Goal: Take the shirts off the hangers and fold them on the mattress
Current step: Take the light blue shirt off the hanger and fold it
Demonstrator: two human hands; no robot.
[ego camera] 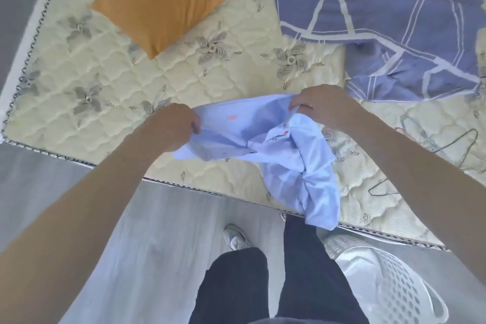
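Head view: shirt (297, 166) (pale blue) over mattress (105, 123)

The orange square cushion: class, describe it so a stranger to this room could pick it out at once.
Start at the cream quilted mattress with grey flower stitching. On its far left part, left of the crumpled blue white-lined duvet, lies the orange square fabric cushion. It alone is plain orange, without pattern.
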